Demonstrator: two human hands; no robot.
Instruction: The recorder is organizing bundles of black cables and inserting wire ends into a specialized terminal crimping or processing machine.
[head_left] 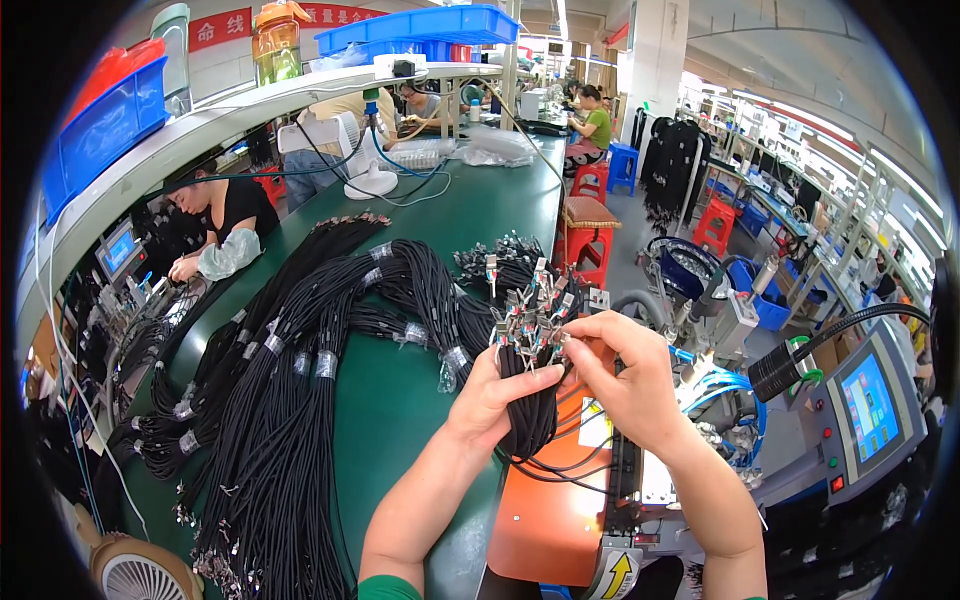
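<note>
A bundle of black cables point(530, 425) is gripped in my left hand point(490, 400), the thumb laid across its front. Small metal connectors point(535, 315) with coloured wires fan out at the bundle's upper end. My right hand point(625, 375) pinches at one connector on the bundle's right side, thumb and forefinger together. Beneath my hands is an orange plate point(550, 520), with loose cable ends trailing over it. Left of my hands, thick bundles of black cables point(290, 400), tied with clear wrap, lie on the green table point(400, 440).
A machine with a screen point(868, 405) stands at the right, near blue tubes point(735, 400). An overhead shelf point(200, 130) carries blue bins point(105, 130). A white fan point(365, 160) stands on the table. Red stools point(590, 250) are behind it. Other people sit at the far left and back.
</note>
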